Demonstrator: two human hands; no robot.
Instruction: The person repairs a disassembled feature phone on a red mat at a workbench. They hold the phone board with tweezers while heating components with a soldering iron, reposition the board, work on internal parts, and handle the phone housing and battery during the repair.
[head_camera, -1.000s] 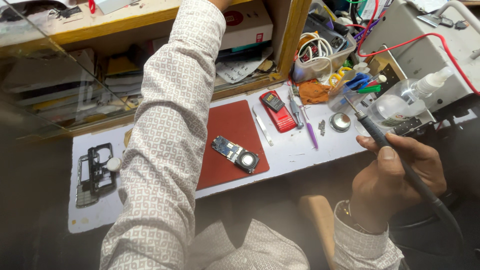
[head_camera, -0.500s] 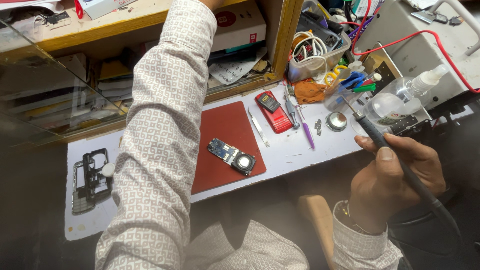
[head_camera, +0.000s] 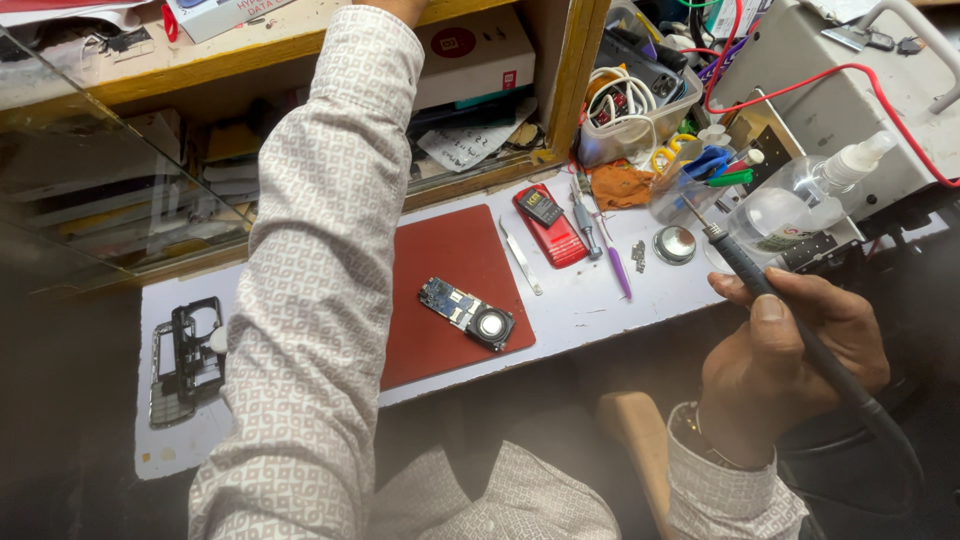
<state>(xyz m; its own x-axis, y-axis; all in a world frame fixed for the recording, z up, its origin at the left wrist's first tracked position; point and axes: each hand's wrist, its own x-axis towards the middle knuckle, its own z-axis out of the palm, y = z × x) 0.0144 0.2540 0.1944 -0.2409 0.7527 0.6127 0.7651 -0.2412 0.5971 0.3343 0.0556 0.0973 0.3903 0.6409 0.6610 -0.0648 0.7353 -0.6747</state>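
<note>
Right hand (head_camera: 790, 375) is clamped around the soldering iron (head_camera: 790, 320), thumb lying along the black handle, tip pointing up toward the small round tin (head_camera: 675, 244) near the right end of the worktop (head_camera: 570, 310). The grip and the iron's angle are unchanged from a second ago.

Left arm reaches up over the shelf; its sleeve (head_camera: 320, 260) crosses the worktop, and the hand itself is cut off at the top edge, so I can't tell what its fingers are doing. Same reach as before, no visible change.

Circuit board (head_camera: 467, 313) lies on the red mat (head_camera: 450, 290) at mid-worktop, near the mat's right edge, untouched and in the same spot as earlier. Red phone (head_camera: 548, 223) sits just off the mat's top right corner, with tweezers (head_camera: 521, 257) between it and the mat. The purple-handled tool (head_camera: 612, 262) lies to the right of the phone. Black phone frame (head_camera: 187, 358) is at the left end of the worktop. Spray bottle (head_camera: 800, 200) stands beyond the iron's tip.

The only difference across frames is a slight shift in the view; nothing on the worktop has moved.
</note>
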